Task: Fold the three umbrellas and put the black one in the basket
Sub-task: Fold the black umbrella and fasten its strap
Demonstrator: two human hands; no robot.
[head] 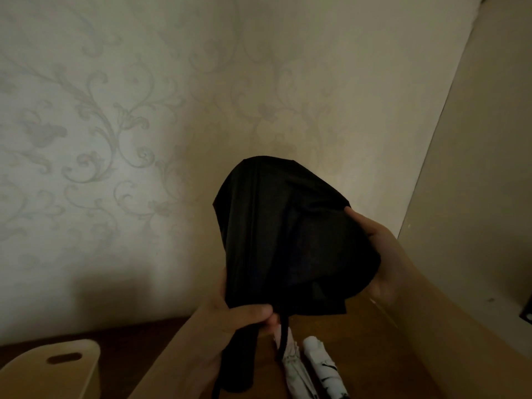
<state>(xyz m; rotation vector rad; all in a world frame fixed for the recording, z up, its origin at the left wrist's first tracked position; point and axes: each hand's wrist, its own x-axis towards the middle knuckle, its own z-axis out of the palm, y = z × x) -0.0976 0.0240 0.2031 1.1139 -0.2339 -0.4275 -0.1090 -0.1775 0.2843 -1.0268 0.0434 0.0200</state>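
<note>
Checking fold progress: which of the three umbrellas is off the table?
The black umbrella, held up by both hands; the two white patterned ones lie folded on the table.

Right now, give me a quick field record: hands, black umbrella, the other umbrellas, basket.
left hand: grips the black umbrella where the canopy gathers above the handle
right hand: holds the canopy's right side
black umbrella: held up, canopy collapsed but loose, not rolled
white umbrellas: two folded, lying side by side on the wooden table
basket: beige, lower left, black umbrella not in it
</note>
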